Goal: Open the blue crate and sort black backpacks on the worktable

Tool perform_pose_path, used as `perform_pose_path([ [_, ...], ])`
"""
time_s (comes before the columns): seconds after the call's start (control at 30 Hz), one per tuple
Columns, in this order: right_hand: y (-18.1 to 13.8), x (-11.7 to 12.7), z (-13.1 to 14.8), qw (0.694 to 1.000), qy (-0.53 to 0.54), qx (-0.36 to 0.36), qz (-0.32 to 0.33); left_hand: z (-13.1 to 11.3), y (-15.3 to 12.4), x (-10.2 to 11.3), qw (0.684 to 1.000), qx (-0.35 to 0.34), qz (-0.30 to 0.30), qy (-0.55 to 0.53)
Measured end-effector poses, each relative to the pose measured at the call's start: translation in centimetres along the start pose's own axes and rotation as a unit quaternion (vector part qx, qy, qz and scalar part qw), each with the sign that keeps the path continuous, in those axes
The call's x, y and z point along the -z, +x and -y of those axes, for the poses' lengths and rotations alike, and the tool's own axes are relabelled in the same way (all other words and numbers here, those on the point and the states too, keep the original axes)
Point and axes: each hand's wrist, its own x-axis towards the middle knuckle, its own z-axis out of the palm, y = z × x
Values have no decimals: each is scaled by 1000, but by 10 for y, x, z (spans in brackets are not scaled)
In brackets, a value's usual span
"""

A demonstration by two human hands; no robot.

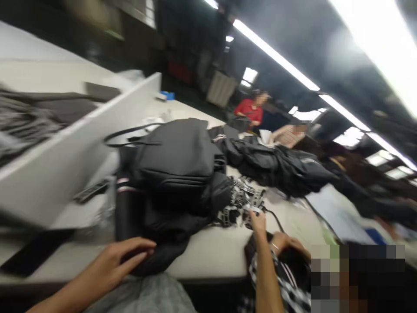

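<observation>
My left hand [120,258] lies flat, fingers open, on the black jacket [156,243] at the desk [211,256] edge; my right hand [257,219] pinches the grey cable bundle [241,202]. A tug could snag it.

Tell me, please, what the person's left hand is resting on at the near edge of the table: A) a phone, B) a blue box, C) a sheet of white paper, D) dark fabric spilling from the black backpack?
D: the left hand lies flat, fingers spread, on dark fabric below the black backpack at the table edge; the blue box sits far back.
</observation>
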Motion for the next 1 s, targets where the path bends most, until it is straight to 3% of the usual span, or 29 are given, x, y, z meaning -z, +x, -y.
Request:
perform_pose_path([
  [0.1,39,-29,19,998,-57,37,-2,2,-40,26,983,114,12,-146],
  [0.2,26,-48,63,982,14,155,-108,27,-59,38,965,163,-100,-180],
  [0.27,-18,-55,108,945,103,275,-143,62,-67,43,952,187,-217,-110],
  [0.33,-79,-64,160,888,168,403,-144,102,-71,49,927,200,-316,-23],
  [0.43,-169,-95,229,787,186,589,3,149,-66,63,908,194,-368,51],
  [0.53,-235,-160,270,699,89,666,244,173,-58,76,917,168,-358,56],
  [0.6,-258,-224,284,652,-53,683,323,182,-56,79,927,149,-341,42],
  [0.73,-260,-364,296,543,-396,649,358,202,-66,71,939,131,-317,23],
  [0.8,-251,-421,296,516,-459,622,370,215,-80,65,941,140,-308,13],
  [0.9,-241,-477,285,490,-496,599,395,234,-111,58,937,173,-302,6],
  [1.0,-243,-508,267,471,-518,586,408,249,-151,59,926,219,-308,16],
])
